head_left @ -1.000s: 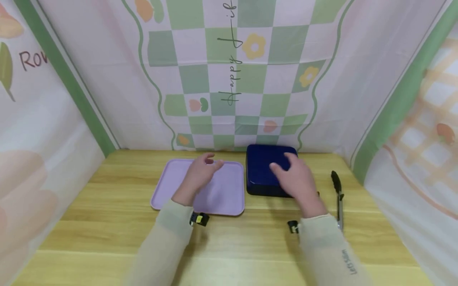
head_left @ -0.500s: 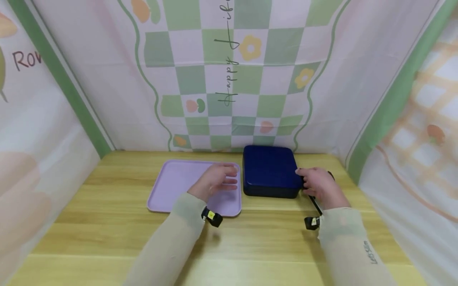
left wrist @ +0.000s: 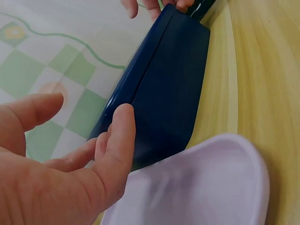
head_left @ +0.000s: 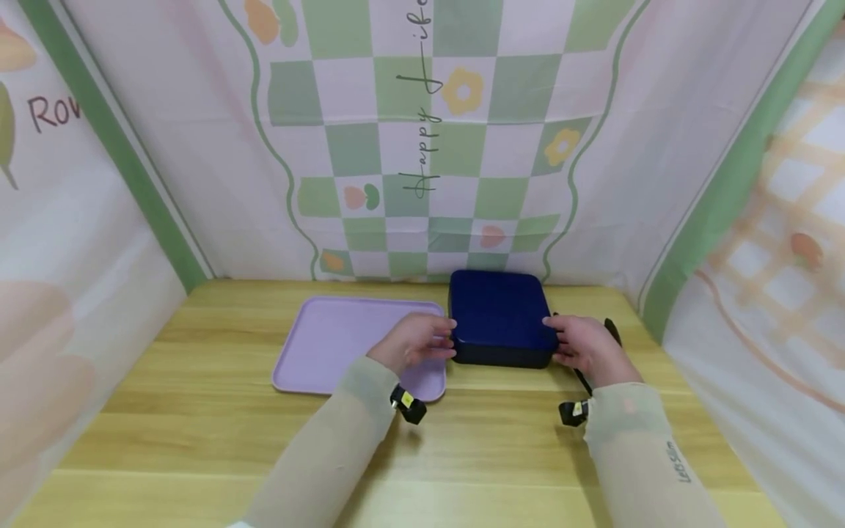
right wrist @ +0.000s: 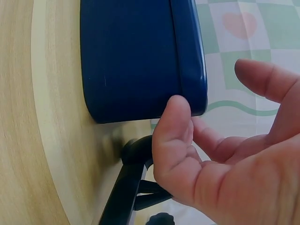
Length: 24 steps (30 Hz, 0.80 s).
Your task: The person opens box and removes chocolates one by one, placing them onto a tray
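A dark blue rectangular lidded box (head_left: 498,312) sits at the back of the wooden table. At its left side is my left hand (head_left: 417,341), fingers extended, fingertips at the side wall; firm contact is hard to tell. My right hand (head_left: 586,346) is at the opposite side, its fingertips at the box's right front edge. Both wrist views show the thumbs held apart from the box, with no curl around it. Under my left hand lies a lilac tray (head_left: 330,345), its right edge close to the box. Beneath my right hand is a black long-handled utensil (right wrist: 124,192), partly hidden.
Right of the right hand shows the black tip of the tongs (head_left: 612,330), the rest hidden by hand and sleeve. A patterned cloth (head_left: 396,147) hangs right behind the box and tray. Bare wooden tabletop (head_left: 488,455) lies in front.
My right hand has moved from above the box to its right side. The left hand has travelled right, over the tray, to the box's left side. Box and tray stay in place.
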{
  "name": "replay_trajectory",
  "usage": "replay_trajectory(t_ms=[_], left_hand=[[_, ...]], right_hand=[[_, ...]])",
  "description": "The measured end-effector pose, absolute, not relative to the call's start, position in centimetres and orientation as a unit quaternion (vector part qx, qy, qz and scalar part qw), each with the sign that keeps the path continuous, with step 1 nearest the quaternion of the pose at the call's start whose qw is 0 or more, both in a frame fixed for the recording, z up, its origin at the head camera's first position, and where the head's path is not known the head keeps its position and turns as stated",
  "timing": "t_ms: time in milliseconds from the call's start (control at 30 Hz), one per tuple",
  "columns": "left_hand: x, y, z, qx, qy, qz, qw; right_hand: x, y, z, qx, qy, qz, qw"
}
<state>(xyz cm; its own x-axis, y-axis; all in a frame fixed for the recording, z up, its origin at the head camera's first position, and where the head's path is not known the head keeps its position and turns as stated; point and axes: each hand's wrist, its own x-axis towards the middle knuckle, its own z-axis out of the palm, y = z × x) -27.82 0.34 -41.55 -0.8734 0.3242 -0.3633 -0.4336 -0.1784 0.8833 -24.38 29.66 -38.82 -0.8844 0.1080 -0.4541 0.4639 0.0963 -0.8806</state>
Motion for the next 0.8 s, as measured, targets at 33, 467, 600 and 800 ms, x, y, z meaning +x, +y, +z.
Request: replay_trajectory(t_ms=[33, 467, 600, 800], left_hand=[[-27.8, 0.5, -41.6, -0.048, 0.59, 0.767, 0.247], [-28.1, 1.2, -42.4, -0.052, 0.602, 0.763, 0.231], [-28.0, 1.5, -42.5, -0.059, 0.612, 0.759, 0.216], [-27.8, 1.7, -42.3, -0.072, 0.62, 0.754, 0.204]], right_hand=[[-24.4, 29.7, -38.8, 0.196, 0.726, -0.645, 0.139], [-24.3, 29.9, -39.4, 0.158, 0.79, -0.58, 0.118], [-24.3, 30.0, -39.7, 0.152, 0.798, -0.57, 0.12], [-24.4, 30.0, -39.8, 0.159, 0.787, -0.584, 0.117]])
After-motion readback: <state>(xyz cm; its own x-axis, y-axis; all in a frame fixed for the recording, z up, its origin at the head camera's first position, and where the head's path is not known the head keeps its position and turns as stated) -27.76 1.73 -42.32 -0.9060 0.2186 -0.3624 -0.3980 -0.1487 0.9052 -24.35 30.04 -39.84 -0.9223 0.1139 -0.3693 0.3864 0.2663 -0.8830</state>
